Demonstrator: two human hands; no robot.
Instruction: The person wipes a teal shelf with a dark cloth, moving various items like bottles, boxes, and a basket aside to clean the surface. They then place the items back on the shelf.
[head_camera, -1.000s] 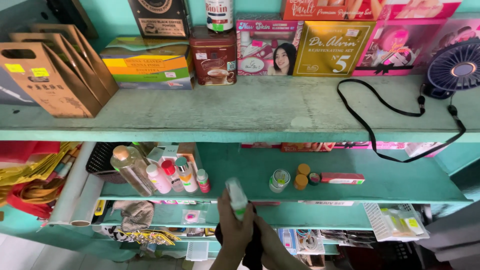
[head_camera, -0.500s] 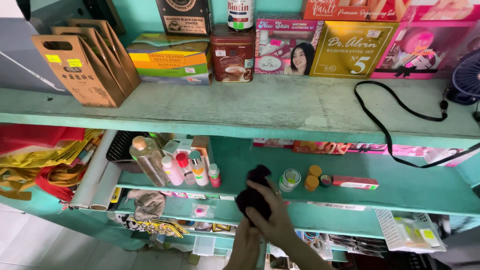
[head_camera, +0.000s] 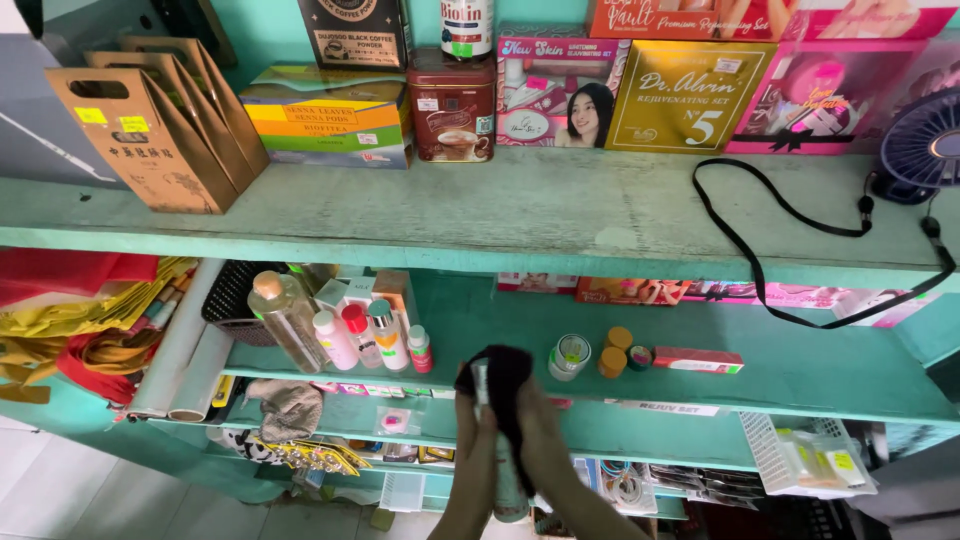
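Head view looks down teal shelves: both hands meet low at centre — the left hand (head_camera: 478, 455) clasps a slim bottle (head_camera: 507, 480) upright, steadying it, while the right hand (head_camera: 545, 450) presses a black cloth (head_camera: 503, 375) over its top, fingers closed around the fabric. Just behind on the middle shelf (head_camera: 790, 385) stand small bottles (head_camera: 368, 335) and a round jar (head_camera: 570, 356), near but apart

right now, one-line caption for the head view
Two hands wipe a slim bottle with a black cloth before teal shelves.
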